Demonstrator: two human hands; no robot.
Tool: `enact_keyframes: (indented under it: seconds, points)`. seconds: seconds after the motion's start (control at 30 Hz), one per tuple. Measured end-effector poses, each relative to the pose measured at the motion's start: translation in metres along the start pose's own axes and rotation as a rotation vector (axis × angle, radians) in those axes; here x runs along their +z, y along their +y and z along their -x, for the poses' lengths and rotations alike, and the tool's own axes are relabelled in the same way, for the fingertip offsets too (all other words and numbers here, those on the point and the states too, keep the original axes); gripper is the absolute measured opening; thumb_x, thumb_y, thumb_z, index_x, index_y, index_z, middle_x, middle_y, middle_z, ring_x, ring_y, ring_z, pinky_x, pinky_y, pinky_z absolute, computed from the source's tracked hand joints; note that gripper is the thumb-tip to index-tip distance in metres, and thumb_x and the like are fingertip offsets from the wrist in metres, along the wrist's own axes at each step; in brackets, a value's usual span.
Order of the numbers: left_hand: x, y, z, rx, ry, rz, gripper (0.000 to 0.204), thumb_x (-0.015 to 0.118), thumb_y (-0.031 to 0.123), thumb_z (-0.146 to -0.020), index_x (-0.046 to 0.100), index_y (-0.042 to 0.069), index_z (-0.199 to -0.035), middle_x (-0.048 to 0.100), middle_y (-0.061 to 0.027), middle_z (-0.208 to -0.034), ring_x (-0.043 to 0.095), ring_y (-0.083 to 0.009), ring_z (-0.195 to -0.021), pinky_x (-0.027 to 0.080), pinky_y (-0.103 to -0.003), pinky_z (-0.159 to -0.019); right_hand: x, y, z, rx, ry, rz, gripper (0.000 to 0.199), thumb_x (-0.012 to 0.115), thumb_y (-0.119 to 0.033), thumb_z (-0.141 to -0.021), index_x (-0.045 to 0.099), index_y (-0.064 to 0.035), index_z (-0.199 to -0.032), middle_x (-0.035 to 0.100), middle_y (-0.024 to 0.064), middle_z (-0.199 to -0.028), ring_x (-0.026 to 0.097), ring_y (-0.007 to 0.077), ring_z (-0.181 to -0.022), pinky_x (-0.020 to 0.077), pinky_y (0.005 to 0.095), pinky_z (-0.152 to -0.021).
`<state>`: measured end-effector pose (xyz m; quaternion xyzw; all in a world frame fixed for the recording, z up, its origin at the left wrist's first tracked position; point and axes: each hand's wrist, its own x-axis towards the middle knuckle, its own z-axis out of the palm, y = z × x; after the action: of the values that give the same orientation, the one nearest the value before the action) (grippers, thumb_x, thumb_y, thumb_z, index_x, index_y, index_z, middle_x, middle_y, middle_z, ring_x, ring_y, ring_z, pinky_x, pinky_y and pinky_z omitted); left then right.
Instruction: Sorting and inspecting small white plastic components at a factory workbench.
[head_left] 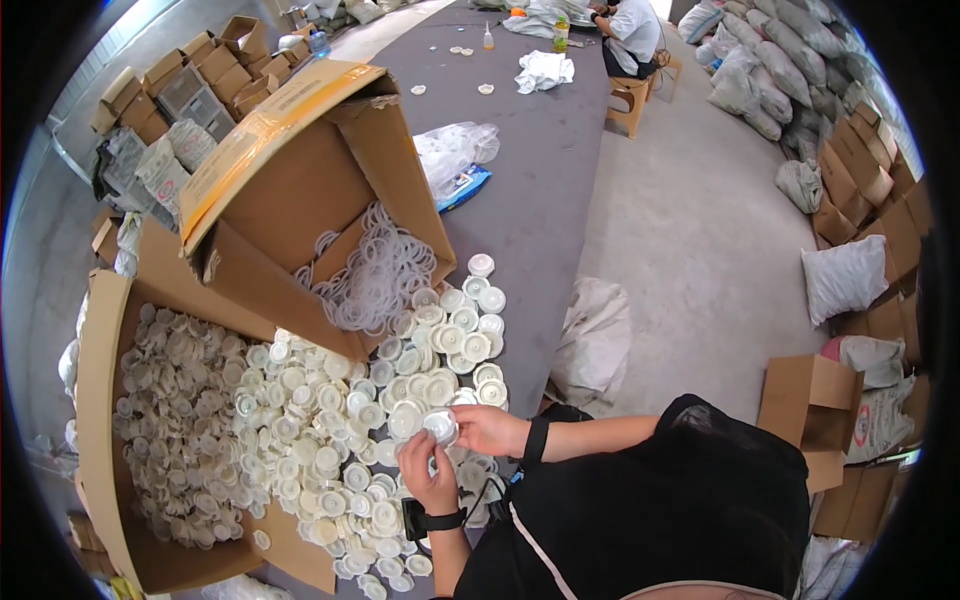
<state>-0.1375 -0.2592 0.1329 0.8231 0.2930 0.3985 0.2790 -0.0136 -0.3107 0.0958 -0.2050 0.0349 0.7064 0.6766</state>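
Left hand [432,484] and right hand [492,430] pinched one white disc [441,428] between fingertips, over the heaped discs [310,400]. Grip looked slight; slipping could have lost it among them. Tilted carton [395,165] might have spilled rings [375,278] if nudged.

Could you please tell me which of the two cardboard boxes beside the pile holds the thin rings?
The upper, tilted box with orange tape; the lower-left box holds pale round caps instead.

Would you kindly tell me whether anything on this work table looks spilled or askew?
Somewhat: the ring box sits tilted and looks ragged along its rim, and pale discs lie heaped from the lower carton onto the table, as if spilled, though perhaps deliberately.
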Motion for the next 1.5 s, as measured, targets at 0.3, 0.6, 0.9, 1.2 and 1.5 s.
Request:
enact_keyframes:
  seconds: [0.3,0.6,0.9,1.2,1.5]
  points:
    - [-0.019,0.005,0.016,0.015,0.025,-0.068,0.02,0.057,-0.005,-0.064,0.055,0.002,-0.082,0.054,-0.0126,-0.093,0.05,-0.0291,-0.086,0.039,-0.036,-0.076,0.019,0.012,-0.001,0.038,0.051,-0.109,0.027,0.044,-0.01,-0.083,0.046,-0.0014,-0.108,0.052,0.0083,-0.106,0.049,0.0177,-0.099,0.0381,0.0301,-0.087]
    - [-0.018,-0.001,0.026,-0.142,0.145,0.043,0.026,0.059,0.0,-0.069,0.051,0.003,-0.093,0.047,-0.0112,-0.105,0.047,-0.0234,-0.093,0.039,-0.033,-0.077,0.032,0.026,0.003,-0.066,-0.026,0.072,0.037,0.044,0.003,-0.075,0.042,0.0035,-0.112,0.049,0.0122,-0.108,0.048,0.0209,-0.101,0.0381,0.0309,-0.088]
    - [-0.013,0.001,0.025,-0.612,0.316,0.882,0.036,0.056,-0.001,-0.074,0.041,0.0,-0.106,0.049,-0.0103,-0.099,0.05,-0.0147,-0.083,0.041,-0.023,-0.069,0.042,0.028,0.003,-0.119,-0.063,0.069,0.035,0.044,0.001,-0.079,0.04,0.0021,-0.114,0.048,0.0118,-0.11,0.047,0.0199,-0.104,0.0383,0.0304,-0.089]
    - [-0.024,0.009,0.023,-0.753,0.39,1.153,0.013,0.051,0.005,-0.079,0.05,0.002,-0.091,0.055,-0.0063,-0.08,0.051,-0.0103,-0.064,0.042,-0.021,-0.057,0.052,0.027,0.016,-0.156,-0.095,0.225,0.028,0.045,-0.009,-0.083,0.043,0.0007,-0.108,0.052,0.0089,-0.101,0.053,0.0161,-0.09,0.0443,0.0299,-0.079]
    - [-0.026,0.015,0.018,-0.79,0.255,1.155,0.009,0.05,0.014,-0.08,0.047,0.007,-0.075,0.051,-0.0006,-0.063,0.046,-0.0065,-0.049,0.035,-0.017,-0.042,0.057,0.026,0.027,-0.175,-0.014,0.318,0.013,0.05,-0.013,-0.08,0.05,-0.0047,-0.09,0.052,0.0015,-0.086,0.051,0.0099,-0.078,0.0422,0.0237,-0.069]
